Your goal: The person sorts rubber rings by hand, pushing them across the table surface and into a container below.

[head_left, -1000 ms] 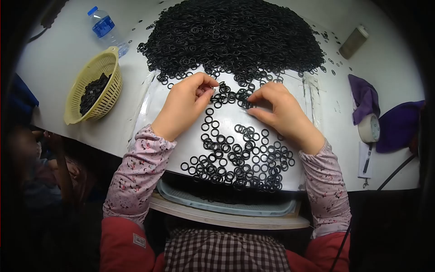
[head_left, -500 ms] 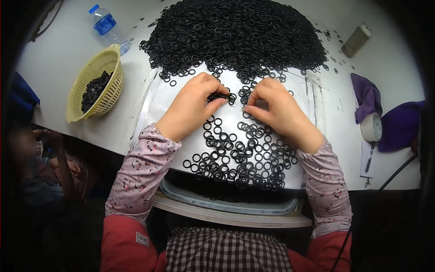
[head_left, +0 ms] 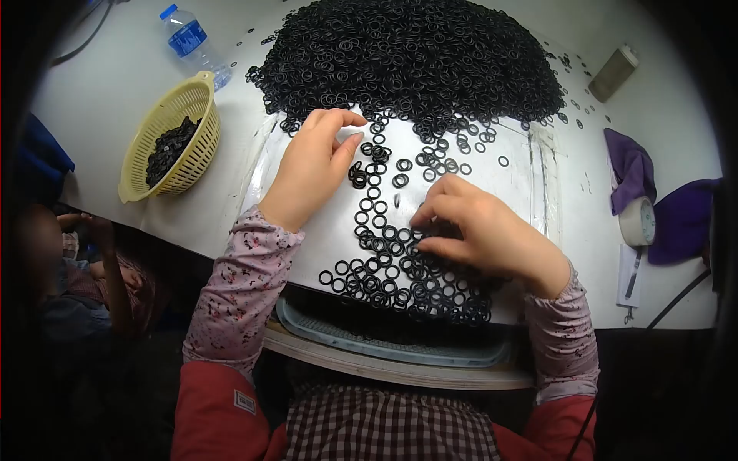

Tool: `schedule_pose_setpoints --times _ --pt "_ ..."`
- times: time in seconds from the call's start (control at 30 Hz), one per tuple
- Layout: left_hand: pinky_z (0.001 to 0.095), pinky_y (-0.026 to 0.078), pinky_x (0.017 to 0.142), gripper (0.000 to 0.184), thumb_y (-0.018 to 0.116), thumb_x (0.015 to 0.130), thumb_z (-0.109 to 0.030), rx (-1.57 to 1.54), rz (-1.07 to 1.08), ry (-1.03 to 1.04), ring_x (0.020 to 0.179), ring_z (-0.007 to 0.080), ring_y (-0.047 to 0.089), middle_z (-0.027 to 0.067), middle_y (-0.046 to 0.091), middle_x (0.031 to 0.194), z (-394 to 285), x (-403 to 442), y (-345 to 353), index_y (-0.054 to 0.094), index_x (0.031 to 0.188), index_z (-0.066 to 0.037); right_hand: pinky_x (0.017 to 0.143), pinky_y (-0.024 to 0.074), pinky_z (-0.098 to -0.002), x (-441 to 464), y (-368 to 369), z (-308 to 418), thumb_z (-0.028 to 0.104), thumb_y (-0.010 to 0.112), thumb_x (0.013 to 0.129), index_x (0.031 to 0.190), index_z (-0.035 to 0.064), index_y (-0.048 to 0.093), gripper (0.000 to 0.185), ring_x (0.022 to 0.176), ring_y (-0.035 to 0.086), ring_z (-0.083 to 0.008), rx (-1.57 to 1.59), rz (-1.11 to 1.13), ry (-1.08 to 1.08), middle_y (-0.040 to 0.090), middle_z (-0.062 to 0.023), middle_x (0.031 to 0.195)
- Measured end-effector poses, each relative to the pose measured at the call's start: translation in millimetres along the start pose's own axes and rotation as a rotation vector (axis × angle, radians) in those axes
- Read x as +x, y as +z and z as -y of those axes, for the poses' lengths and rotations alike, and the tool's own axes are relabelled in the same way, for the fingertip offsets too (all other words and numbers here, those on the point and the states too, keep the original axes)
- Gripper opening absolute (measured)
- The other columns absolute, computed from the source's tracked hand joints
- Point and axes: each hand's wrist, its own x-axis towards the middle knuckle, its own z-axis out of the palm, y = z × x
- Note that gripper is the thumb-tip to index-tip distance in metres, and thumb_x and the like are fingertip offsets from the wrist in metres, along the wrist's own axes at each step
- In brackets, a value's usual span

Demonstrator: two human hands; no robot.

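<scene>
Black rubber O-rings lie loose and overlapping on the white work surface, thickest toward its near edge. My left hand is at the left of a strip of rings, thumb and forefinger apart with nothing between them. Just by its fingers lie small clumps of O-rings. My right hand hovers low over the near rings, its thumb and forefinger spread with a gap; its other fingers are partly hidden. Between the hands one O-ring appears edge-on. A great heap of O-rings covers the back.
At the left stand a yellow basket holding dark pieces and a water bottle. On the right are a capped bottle, purple cloth, a tape roll and a pen. A blue-grey tray sits below the edge.
My right hand has moved down toward the near rings. My left hand has drawn slightly left and its fingers have parted, leaving the rings they were at on the surface.
</scene>
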Motion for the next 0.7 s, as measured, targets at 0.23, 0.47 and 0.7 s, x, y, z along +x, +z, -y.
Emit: schedule_pose_setpoints --times 0.23,0.47,0.7 --pt "0.0394 0.046 0.099 0.026 0.079 0.088 -0.019 0.207 0.074 0.174 0.11 0.0288 0.056 0.0109 0.062 0.11 -5.3 -4.0 9.7 0.073 0.112 -0.007 0.079 0.0553 -0.0346 -4.9 -6.8 27.9 0.018 0.079 0.089 0.104 0.004 0.074 0.021 0.088 0.069 -0.0249 0.177 0.312 0.022 0.068 -0.0107 0.097" --pt "0.0236 0.054 0.071 0.022 0.079 0.091 -0.01 -0.069 0.104 -0.089 0.078 0.0101 0.064 0.0053 0.067 0.092 -15.1 -2.5 9.9 0.067 0.106 0.0 0.072 0.0552 -0.0343 21.9 12.1 -30.7 0.022 0.079 0.089 0.1 0.0041 0.076 0.021 0.079 0.068 -0.0246 -0.257 -0.528 -0.194 0.07 -0.009 0.088" --pt "0.0209 0.052 0.072 0.028 0.071 0.098 -0.008 -0.12 0.005 -0.101 0.078 0.006 0.061 0.0007 0.066 0.09 -4.2 1.2 3.0 0.064 0.123 0.0 0.078 0.0532 -0.0367 23.4 5.5 -13.0 0.021 0.079 0.088 0.096 0.0031 0.076 0.02 0.087 0.065 -0.0252 0.055 -0.361 0.16 0.069 -0.0098 0.091"
